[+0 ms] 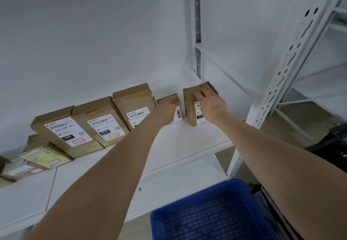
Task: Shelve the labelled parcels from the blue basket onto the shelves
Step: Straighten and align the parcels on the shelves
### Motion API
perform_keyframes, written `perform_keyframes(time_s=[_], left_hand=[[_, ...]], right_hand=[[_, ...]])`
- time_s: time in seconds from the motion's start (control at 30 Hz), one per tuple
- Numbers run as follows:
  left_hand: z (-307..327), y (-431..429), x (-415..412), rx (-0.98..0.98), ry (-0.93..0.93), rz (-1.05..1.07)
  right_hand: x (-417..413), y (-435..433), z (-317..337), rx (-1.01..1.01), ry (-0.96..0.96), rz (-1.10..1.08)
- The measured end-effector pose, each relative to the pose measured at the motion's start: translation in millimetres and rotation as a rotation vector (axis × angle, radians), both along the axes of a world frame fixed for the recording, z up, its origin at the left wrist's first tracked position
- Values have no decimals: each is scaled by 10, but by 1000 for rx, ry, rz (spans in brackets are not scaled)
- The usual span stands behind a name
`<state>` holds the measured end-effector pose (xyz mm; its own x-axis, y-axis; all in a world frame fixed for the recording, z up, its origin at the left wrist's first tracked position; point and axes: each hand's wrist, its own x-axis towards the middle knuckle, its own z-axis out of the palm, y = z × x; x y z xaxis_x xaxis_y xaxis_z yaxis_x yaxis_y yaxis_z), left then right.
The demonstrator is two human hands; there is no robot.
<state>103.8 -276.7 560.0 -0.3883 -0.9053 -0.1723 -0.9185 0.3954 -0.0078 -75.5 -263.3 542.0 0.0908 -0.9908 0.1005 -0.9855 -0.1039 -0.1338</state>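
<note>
A row of labelled cardboard parcels leans against the wall on the white shelf (187, 145). My left hand (165, 113) grips a small brown parcel (175, 99) standing upright in the row. My right hand (211, 104) lies with fingers spread over the front of a larger brown parcel (189, 112), the rightmost one, standing a little apart from the small one. The blue basket (212, 213) sits below at the bottom right, and what shows of its inside holds no parcel.
Three taller parcels, the nearest one (135, 106), stand left of my hands. Flat parcels (43, 157) lie at the shelf's left end. White perforated uprights (293, 52) frame the right side. A lower shelf (169, 189) shows beneath, and a dark object (334, 145) sits at far right.
</note>
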Motion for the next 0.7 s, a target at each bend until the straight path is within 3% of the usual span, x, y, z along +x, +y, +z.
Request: perform_keyframes(time_s=[0.2,0.3,0.5,0.7], left_hand=[[84,-164,-13,52,153,58],[228,-245,-15,86,86,153],[307,-195,-41,6,-114,108],[137,-74,-60,-46,-83,126]], right_hand=[[16,-109,-40,-35,8,4],[33,-147,-40,-50,9,8],[24,-170,-91,-86,-32,-22],[129,-217,-158,-84,-119,-18]])
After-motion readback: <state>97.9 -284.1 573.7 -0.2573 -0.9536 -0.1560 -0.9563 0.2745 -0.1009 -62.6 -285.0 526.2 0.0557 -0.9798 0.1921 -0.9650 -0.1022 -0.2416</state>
